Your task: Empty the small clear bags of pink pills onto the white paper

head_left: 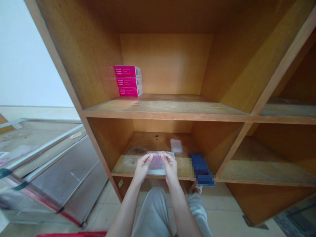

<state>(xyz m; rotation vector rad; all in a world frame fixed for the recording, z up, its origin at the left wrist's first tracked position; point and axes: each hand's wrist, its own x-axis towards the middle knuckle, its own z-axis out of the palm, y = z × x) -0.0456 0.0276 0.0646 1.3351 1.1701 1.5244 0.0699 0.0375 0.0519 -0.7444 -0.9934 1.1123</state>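
Clear plastic bag [156, 164]: 1 | left hand [143, 168], right hand [170, 168] pinching it | magenta boxes [128, 80]: 3

Bright, flat light on everything right now, can't pick out where it's coming from, and the white wall [27, 59] way out left of my hands is almost blown out. Soft shadow is pooling in the lower cubby [158, 141] just behind my left hand [142, 168] and right hand [171, 168], and there's a pale glare across the plastic sleeve [156, 163] between them. The wide lens is bowing the shelf edge [163, 115] above my hands, the metal rail [41, 148] out left is smeared with blur, and a blocky pixelated patch [201, 169] sits just right of my hands.
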